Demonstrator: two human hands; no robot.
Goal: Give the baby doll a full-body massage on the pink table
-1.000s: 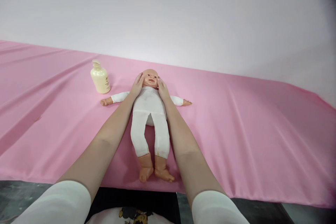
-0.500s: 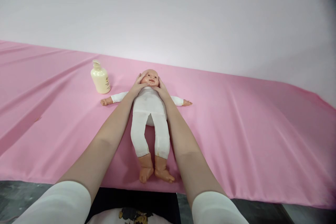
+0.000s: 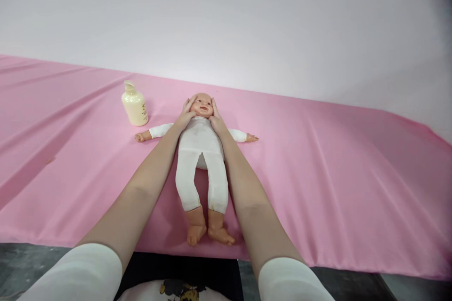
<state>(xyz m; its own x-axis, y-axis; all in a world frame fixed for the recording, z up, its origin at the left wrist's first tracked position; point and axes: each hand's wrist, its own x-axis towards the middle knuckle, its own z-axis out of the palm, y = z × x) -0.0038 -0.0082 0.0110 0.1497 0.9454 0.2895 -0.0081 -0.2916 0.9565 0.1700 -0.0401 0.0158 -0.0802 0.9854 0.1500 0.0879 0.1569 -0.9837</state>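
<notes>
A baby doll (image 3: 201, 134) in white cloth lies on its back, feet toward me and arms spread out. My left hand (image 3: 185, 114) rests against the side of its head on the left, fingers stretched up along the cheek and thumb by the jaw. On the opposite cheek lies my right hand (image 3: 216, 116), its fingers also extended and its thumb near the jaw. Both hands touch the head without closing round it. The doll's face shows between them; some fingertips are hidden beside the head.
A cream pump bottle (image 3: 135, 107) stands upright left of the doll, beyond its outstretched arm. Pink cloth (image 3: 318, 188) with folds covers the table, its front edge close to me. A pale wall or panel (image 3: 226, 23) rises behind.
My thumbs have slid outward from the doll's chin toward the sides of its jaw, the right one more clearly. The doll and the bottle stay in place.
</notes>
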